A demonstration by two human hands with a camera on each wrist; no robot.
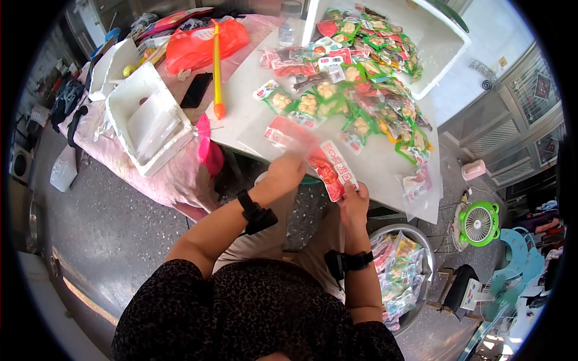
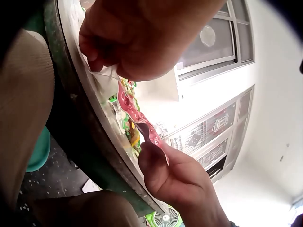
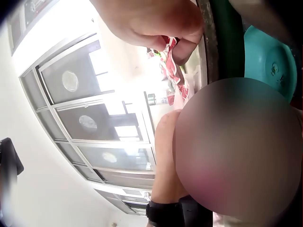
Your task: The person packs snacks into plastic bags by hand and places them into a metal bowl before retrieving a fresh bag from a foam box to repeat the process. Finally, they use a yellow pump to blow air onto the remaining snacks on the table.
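Pinched between the right hand's (image 1: pixel 354 203) thumb and fingers is a red-and-white printed packet (image 1: pixel 330 170), held over the table's near edge. The left hand (image 1: pixel 285 175) is close beside it on the left, its fingers curled; in the left wrist view this hand (image 2: pixel 130 40) grips a piece of clear plastic (image 2: pixel 105 78) at the packet's upper end. A blurred pink-red packet (image 1: pixel 289 133) shows just beyond the left hand. The right wrist view shows the packet (image 3: pixel 170 66) crumpled between both hands.
Many green and red food packets (image 1: pixel 361 75) lie across the table (image 1: pixel 241 123), spilling from a white foam box (image 1: pixel 442 45). Packets fill a metal basin (image 1: pixel 428 265) at lower right. Left are another foam box (image 1: pixel 129 141), a phone (image 1: pixel 196 90) and a yellow stick (image 1: pixel 217 66).
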